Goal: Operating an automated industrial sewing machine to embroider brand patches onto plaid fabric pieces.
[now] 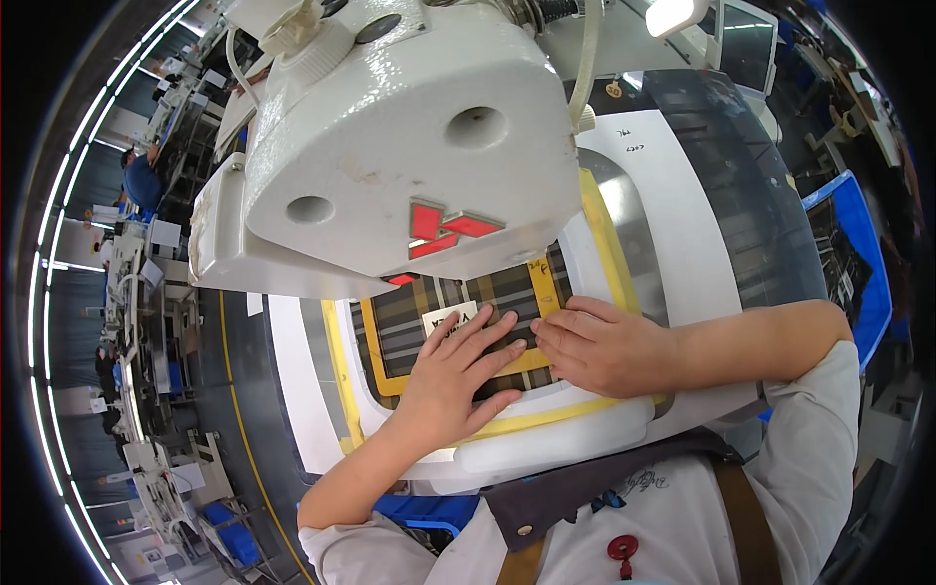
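Dark striped or plaid fabric (pixel 398 341) lies flat inside a yellow rectangular frame (pixel 374 341), below the white head of a sewing machine (pixel 390 156). A small white label (pixel 439 322) with dark print rests on the fabric. My left hand (pixel 448 380) is open, fingers spread, pressing on the fabric with fingertips over part of the label. Over the frame's right bar lies my right hand (pixel 609 351), fingers close together and slightly bent, tips on the fabric beside the left fingers. Its thumb is hidden. The machine head covers the frame's far part.
The machine head overhangs the work closely. Yellow strips (pixel 606 239) edge the white bed around the frame. White paper sheets (pixel 673 214) lie on the dark table. Blue bins stand at the right (pixel 858 253) and below the table. Other workstations line the far left.
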`<state>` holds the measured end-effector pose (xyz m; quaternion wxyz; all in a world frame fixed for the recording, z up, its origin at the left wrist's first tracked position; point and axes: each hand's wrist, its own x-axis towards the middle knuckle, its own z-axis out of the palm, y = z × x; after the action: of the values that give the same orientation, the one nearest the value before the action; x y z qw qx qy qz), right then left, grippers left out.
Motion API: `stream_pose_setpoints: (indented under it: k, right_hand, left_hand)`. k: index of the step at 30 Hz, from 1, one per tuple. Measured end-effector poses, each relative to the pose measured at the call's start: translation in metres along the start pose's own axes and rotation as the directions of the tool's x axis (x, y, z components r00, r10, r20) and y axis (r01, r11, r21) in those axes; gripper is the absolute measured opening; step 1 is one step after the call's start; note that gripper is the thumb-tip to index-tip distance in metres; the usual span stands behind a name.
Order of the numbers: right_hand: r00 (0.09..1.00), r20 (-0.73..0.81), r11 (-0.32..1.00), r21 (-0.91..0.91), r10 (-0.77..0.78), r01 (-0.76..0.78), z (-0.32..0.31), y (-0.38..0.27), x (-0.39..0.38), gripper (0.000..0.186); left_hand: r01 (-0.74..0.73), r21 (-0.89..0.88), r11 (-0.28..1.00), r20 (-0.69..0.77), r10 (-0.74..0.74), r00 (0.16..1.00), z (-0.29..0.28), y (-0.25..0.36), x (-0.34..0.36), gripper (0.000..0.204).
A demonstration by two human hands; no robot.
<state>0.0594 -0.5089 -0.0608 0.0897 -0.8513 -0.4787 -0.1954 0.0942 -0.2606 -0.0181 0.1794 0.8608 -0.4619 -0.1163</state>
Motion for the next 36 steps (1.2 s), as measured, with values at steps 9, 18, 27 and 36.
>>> stream_pose_setpoints:
  k: [9, 18, 27, 36]
  right_hand:
    - [1.000, 0.004, 1.000, -0.004, 0.028, -0.028, 0.010, 0.001, 0.002, 0.030]
    - [0.998, -0.048, 0.999, 0.037, 0.040, -0.038, 0.030, 0.002, 0.006, 0.026]
    - [0.970, -0.174, 0.983, 0.108, 0.167, -0.150, 0.041, -0.002, 0.018, 0.017]
    - [0.950, -0.156, 0.945, 0.233, 0.269, -0.229, 0.035, -0.006, 0.025, 0.018]
  left_hand:
    - [0.000, 0.044, 0.999, -0.039, 0.001, 0.999, 0.006, -0.006, 0.002, 0.047]
    - [0.031, 0.010, 0.999, -0.071, -0.031, 0.997, 0.017, -0.026, -0.006, 0.047]
    - [0.065, 0.166, 0.984, -0.159, -0.038, 0.987, 0.027, -0.050, -0.013, 0.048]
    - [0.014, 0.106, 0.994, -0.250, 0.013, 0.968, 0.022, -0.052, -0.021, 0.049]
